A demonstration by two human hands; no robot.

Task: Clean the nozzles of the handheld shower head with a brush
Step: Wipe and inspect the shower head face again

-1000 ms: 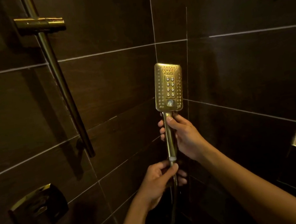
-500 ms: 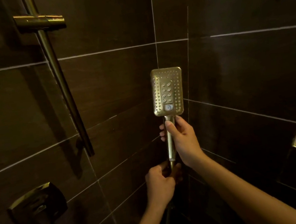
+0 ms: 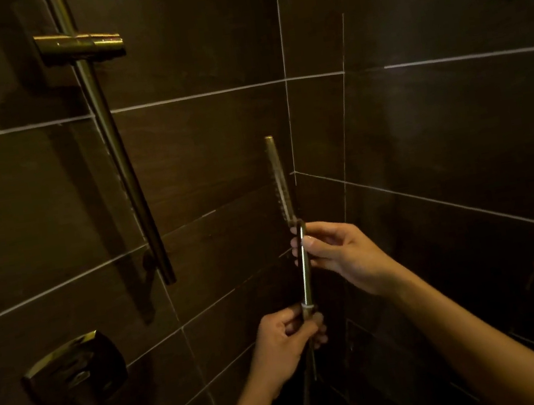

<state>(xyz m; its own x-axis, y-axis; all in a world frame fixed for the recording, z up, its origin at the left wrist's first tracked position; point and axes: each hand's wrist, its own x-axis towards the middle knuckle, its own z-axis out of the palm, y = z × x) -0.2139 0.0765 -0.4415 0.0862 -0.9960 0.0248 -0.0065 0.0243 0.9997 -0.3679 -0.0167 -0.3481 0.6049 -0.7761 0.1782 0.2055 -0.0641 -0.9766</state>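
**In the tiled corner: shower head held edge-on**

In the corner of the dark tiled shower, I hold the shower head [image 3: 280, 179] upright, its thin edge toward me and its nozzles facing left. My right hand [image 3: 342, 253] pinches the top of the handle [image 3: 304, 269], a narrow grip between thumb and fingers. My left hand [image 3: 285, 345] closes around the handle's base, where the hose [image 3: 309, 390] hangs down. The slide rail [image 3: 116, 155] stands well apart on the left.
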